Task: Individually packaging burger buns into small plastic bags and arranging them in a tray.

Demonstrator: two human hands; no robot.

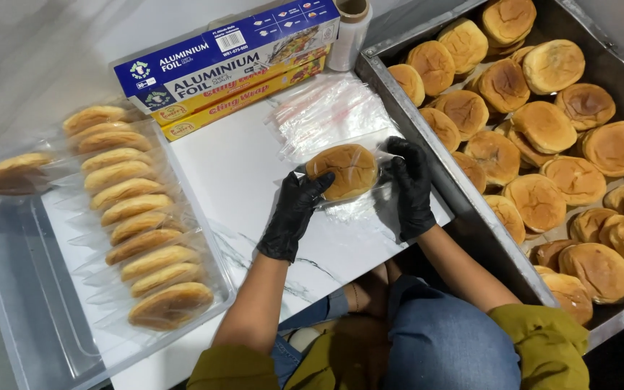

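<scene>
Round golden-brown bun in clear plastic bag [350, 171]: above white marble-patterned tabletop [240, 173], gripped between black-gloved left hand [294, 214] and black-gloved right hand [412, 189], fingers curled on edges. Beside: steel tray of loose buns [399, 101]; clear plastic bin of bagged buns [30, 289].

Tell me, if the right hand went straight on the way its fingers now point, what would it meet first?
Probably the pile of clear plastic bags: the right hand, gripping the bagged bun, points up-left toward it.
</scene>
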